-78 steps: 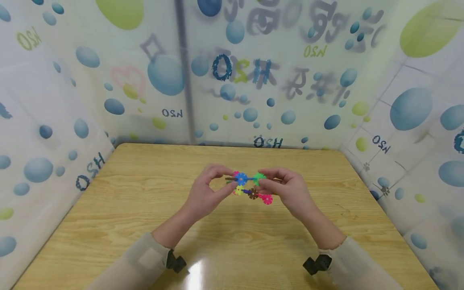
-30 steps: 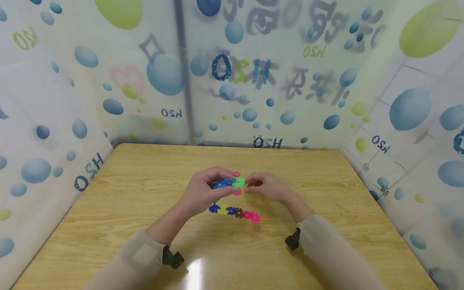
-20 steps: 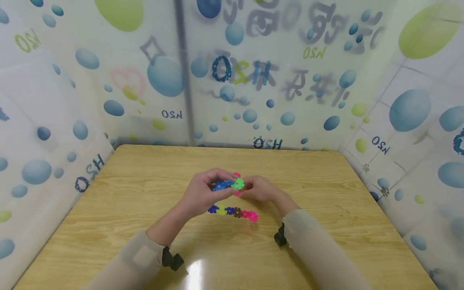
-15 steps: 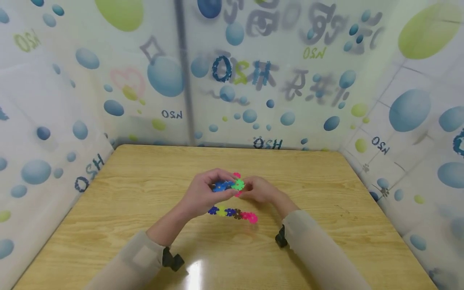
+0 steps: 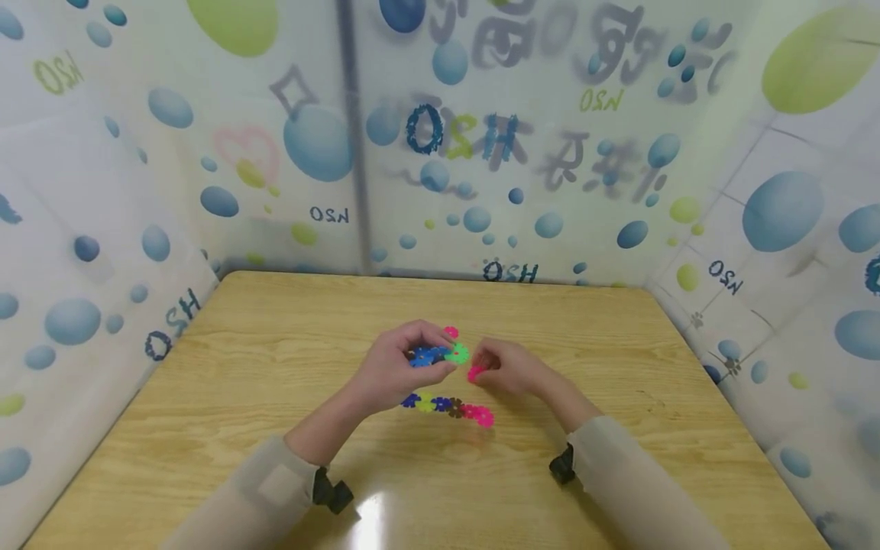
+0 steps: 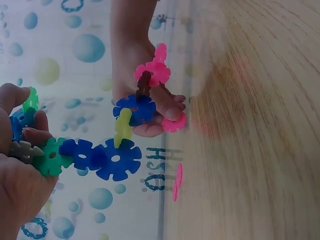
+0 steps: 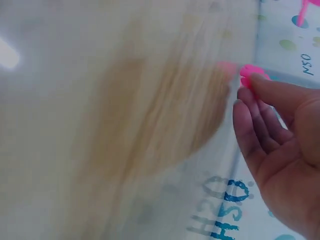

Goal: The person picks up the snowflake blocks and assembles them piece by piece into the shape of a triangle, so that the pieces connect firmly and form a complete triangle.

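My left hand (image 5: 393, 370) grips a chain of flower-shaped plastic interlocking discs by its blue and green end; the bright green disc (image 5: 459, 353) shows beside its fingertips. The rest of the chain hangs below that hand, with dark blue (image 6: 118, 159), yellow (image 6: 123, 127) and brown discs (image 6: 143, 84) leading to pink discs (image 5: 484, 416) at the free end. Just to the right, my right hand (image 5: 514, 367) pinches a single pink disc (image 7: 254, 72) between thumb and fingers, low over the table. Its other fingers curl loosely in the right wrist view.
Another pink piece (image 5: 451, 331) lies on the wooden table (image 5: 275, 321) beyond my left fingertips. Printed curtains (image 5: 474, 183) with blue and green dots enclose the back and both sides of the table.
My right hand has let go of the chain's green disc, reached down to the table and taken a pink disc, then shifted right with it. My left hand keeps the chain, which swung lower.
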A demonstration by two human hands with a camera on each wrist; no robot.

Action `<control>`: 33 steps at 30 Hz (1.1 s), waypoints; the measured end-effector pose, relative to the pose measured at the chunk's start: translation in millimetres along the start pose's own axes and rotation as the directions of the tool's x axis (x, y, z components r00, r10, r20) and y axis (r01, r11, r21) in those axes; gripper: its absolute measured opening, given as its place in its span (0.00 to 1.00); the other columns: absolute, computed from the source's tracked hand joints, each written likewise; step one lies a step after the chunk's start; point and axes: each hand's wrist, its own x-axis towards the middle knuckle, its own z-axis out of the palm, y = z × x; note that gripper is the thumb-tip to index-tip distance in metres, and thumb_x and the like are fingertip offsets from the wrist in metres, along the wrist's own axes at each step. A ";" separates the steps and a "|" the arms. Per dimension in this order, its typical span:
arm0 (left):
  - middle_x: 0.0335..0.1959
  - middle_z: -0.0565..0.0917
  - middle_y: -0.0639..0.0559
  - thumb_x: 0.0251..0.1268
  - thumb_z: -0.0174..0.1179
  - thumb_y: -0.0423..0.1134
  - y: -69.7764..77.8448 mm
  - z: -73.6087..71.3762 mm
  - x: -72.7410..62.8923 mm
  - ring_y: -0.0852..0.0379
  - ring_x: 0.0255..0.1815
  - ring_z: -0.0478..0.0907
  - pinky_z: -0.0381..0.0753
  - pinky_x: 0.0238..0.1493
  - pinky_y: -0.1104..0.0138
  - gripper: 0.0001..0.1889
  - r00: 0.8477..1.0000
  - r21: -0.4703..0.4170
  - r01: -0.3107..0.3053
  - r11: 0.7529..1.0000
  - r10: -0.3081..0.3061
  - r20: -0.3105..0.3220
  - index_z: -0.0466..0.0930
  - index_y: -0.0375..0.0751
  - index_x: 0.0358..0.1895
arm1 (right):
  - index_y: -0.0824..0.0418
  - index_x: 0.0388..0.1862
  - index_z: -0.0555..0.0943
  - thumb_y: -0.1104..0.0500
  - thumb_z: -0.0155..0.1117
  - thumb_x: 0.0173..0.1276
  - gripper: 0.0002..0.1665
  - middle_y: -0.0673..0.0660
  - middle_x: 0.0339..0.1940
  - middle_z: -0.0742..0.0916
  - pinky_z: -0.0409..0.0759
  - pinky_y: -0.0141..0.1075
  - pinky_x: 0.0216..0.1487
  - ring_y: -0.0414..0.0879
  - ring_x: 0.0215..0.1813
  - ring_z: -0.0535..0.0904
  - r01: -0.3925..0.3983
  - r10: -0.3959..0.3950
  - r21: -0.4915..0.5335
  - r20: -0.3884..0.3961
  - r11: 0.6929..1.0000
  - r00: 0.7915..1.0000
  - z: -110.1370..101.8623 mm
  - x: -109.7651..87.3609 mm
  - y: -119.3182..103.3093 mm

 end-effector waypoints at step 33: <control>0.54 0.87 0.52 0.71 0.75 0.36 2.4 6.6 1.8 0.49 0.49 0.83 0.86 0.50 0.65 0.09 0.999 0.007 0.026 1.000 -0.027 0.045 0.88 0.48 0.50 | 0.58 0.55 0.90 0.68 0.73 0.76 0.12 0.56 0.50 0.92 0.90 0.34 0.44 0.44 0.44 0.90 0.447 -0.331 0.244 -0.398 0.861 0.856 -24.2 -85.4 -45.3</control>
